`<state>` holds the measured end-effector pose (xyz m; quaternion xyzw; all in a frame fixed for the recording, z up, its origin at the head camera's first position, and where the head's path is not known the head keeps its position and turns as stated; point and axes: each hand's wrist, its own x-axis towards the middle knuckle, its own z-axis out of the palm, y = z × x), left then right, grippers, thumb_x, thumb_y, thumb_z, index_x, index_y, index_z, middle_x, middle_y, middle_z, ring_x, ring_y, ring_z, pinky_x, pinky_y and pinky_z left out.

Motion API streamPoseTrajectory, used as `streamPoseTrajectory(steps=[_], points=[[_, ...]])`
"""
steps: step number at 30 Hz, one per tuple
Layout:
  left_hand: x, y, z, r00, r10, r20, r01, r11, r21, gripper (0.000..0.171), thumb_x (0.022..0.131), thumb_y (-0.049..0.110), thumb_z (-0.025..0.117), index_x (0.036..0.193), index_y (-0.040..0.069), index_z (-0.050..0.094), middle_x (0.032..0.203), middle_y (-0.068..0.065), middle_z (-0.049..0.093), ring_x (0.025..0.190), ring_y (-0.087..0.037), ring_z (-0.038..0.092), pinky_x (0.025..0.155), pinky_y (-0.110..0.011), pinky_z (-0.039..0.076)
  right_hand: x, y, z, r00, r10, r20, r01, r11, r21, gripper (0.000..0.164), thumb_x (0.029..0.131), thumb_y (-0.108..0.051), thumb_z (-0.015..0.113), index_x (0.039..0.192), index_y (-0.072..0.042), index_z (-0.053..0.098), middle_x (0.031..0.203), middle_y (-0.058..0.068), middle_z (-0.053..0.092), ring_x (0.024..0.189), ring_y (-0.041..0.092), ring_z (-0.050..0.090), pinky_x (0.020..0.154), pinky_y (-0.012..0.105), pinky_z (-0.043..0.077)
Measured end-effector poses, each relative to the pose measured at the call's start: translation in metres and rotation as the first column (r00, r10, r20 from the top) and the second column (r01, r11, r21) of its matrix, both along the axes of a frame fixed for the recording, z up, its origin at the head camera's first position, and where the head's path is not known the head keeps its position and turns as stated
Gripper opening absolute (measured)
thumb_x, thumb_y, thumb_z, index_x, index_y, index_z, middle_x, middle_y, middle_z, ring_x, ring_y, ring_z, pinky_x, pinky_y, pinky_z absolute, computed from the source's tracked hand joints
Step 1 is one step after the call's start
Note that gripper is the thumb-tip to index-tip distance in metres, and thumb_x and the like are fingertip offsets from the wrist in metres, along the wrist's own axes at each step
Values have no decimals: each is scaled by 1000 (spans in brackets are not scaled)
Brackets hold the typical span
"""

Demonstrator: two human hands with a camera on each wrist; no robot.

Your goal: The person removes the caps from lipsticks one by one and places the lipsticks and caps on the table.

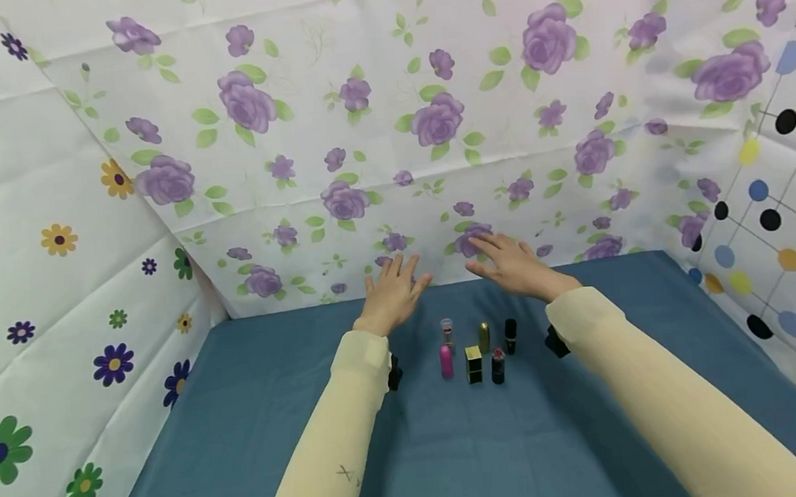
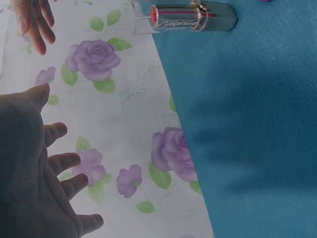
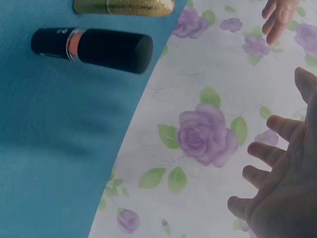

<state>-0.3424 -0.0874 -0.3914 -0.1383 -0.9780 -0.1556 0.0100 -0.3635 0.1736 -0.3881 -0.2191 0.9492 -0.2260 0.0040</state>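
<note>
Both hands hover over the far part of the table with fingers spread, holding nothing. The left hand (image 1: 389, 296) is up and left of a small group of lipsticks; the right hand (image 1: 514, 264) is up and right of it. In the back row stand a clear-capped lipstick (image 1: 447, 333), a gold tube (image 1: 485, 338) and a black lipstick (image 1: 511, 336) with a coral band, seen closer in the right wrist view. In front are a bright pink tube (image 1: 446, 362), a black-and-gold square tube (image 1: 473, 366) and a dark lipstick with a red top (image 1: 498, 366).
A blue cloth (image 1: 278, 414) covers the table. Behind it hangs a white curtain with purple roses (image 1: 437, 120). Flower-print cloth (image 1: 66, 306) stands at the left and dotted cloth (image 1: 773, 195) at the right. Dark wrist devices (image 1: 557, 342) sit under both sleeves.
</note>
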Motion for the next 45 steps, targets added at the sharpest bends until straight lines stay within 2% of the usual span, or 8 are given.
streamPoseTrajectory(steps=[7, 15, 22, 29, 33, 41, 45], points=[[1, 1, 6, 998, -53, 23, 52, 998, 38, 65, 112, 55, 33, 168, 23, 24, 173, -13, 17, 159, -36, 16, 123, -69, 9, 14, 5, 14, 999, 26, 19, -25, 998, -52, 79, 109, -60, 41, 165, -6, 26, 168, 27, 20, 155, 50, 13, 120, 74, 5], [5, 1, 6, 990, -134, 38, 132, 990, 55, 64, 113, 53, 31, 168, 20, 24, 171, -15, 23, 157, -33, 23, 124, -67, 14, 19, 8, 19, 985, 81, 154, -52, 982, -184, 69, 112, -49, 42, 167, -12, 22, 171, 25, 12, 157, 48, 6, 120, 73, 13], [10, 1, 8, 981, -183, 69, 170, 972, 163, 63, 113, 52, 34, 167, 19, 27, 171, -15, 24, 156, -36, 25, 124, -62, 21, 24, 14, 21, 978, 135, 158, -89, 960, -267, 65, 113, -46, 42, 167, -13, 26, 171, 23, 17, 156, 48, 12, 119, 74, 16], [18, -4, -1, 966, -226, 127, 177, 932, 316, 64, 112, 54, 36, 166, 21, 29, 169, -10, 29, 155, -33, 28, 123, -57, 27, 32, 14, 20, 977, 157, 141, -110, 949, -294, 63, 113, -43, 43, 165, -11, 30, 168, 22, 27, 153, 48, 23, 117, 73, 23], [21, -8, -11, 961, -243, 136, 178, 912, 370, 62, 113, 51, 37, 166, 20, 31, 168, -9, 33, 154, -33, 32, 123, -57, 28, 35, 10, 14, 975, 175, 138, -126, 945, -303, 61, 113, -44, 44, 165, -12, 33, 167, 22, 28, 153, 48, 24, 117, 73, 25], [26, -12, -21, 948, -278, 155, 185, 877, 444, 61, 113, 50, 35, 165, 19, 33, 166, -10, 36, 149, -33, 41, 120, -55, 35, 39, 6, 13, 964, 208, 164, -138, 923, -360, 60, 113, -45, 44, 164, -16, 34, 168, 17, 29, 152, 45, 29, 117, 71, 29], [23, -11, -23, 945, -284, 161, 185, 872, 454, 60, 113, 51, 35, 164, 19, 34, 165, -13, 38, 146, -35, 44, 118, -56, 37, 39, 7, 14, 958, 221, 185, -138, 915, -380, 59, 113, -45, 44, 164, -16, 36, 168, 16, 31, 151, 44, 33, 117, 68, 32]])
